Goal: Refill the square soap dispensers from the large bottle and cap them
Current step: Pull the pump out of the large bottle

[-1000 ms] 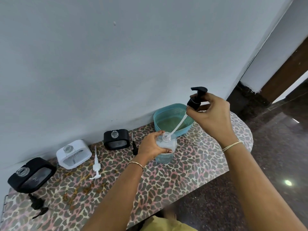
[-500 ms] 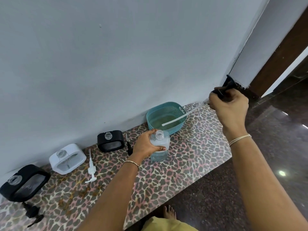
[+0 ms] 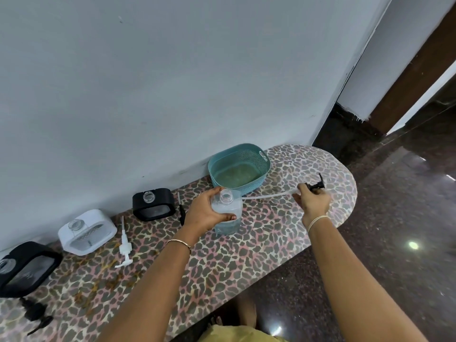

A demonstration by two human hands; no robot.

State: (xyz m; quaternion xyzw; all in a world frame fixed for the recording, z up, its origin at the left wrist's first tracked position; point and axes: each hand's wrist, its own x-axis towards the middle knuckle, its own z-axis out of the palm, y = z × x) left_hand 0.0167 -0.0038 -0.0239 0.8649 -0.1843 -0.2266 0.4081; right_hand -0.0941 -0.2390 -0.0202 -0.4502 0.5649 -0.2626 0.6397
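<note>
Pulled clear of the bottle [image 3: 228,213] a second ago, the black pump [image 3: 314,185] has swung right and come down low over the tabletop [image 3: 246,257] near its rounded right end. Its tube [image 3: 269,195] now trails flat, back toward the bottle, in front of the basket [image 3: 239,169]. The right hand [image 3: 312,203] is at the pump's collar with its fingers partly spread. Motion blur hides whether it still pinches the pump or is already letting go, so I cannot tell.

The left hand [image 3: 204,211] has not shifted its hold. Fingers and thumb wrap the bottle's shoulder and keep it upright on the tabletop, just in front of the basket, roughly mid-length and nearer the back edge than the front. Its neck is now bare and open, with liquid showing in the lower part.

This looks like the end of the uncapping step: the bottle is ready to pour. None of the three dispensers has been capped. The black dispenser [image 3: 153,204], the white dispenser [image 3: 86,230] and the end dispenser [image 3: 24,267] at the left edge stand along the back with open necks. A white pump [image 3: 124,245] lies loose between the first two. The nearest one is just left of the bottle, so the likely next move is a short carry and a tilt. The right hand should be free first, to steady the dispenser.
</note>
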